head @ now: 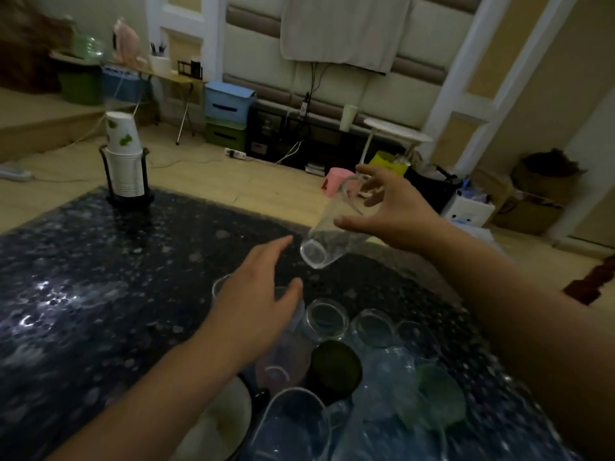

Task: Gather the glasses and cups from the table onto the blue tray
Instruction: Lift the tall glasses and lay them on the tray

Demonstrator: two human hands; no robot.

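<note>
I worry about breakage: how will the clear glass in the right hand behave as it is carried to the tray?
The glass looks thin, smooth and empty, so probably light but slippery and fragile. The right hand holds it tilted with fingers spread, a loose hold from which it may slip. Set on its side, it would likely roll on the table.

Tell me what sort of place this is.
Probably a lived-in home sitting room. A padded wall panel runs behind a low black media stand with trailing cables, stacked storage bins sit on the wood floor, and a dark marble-look table holds drinking glasses.
</note>
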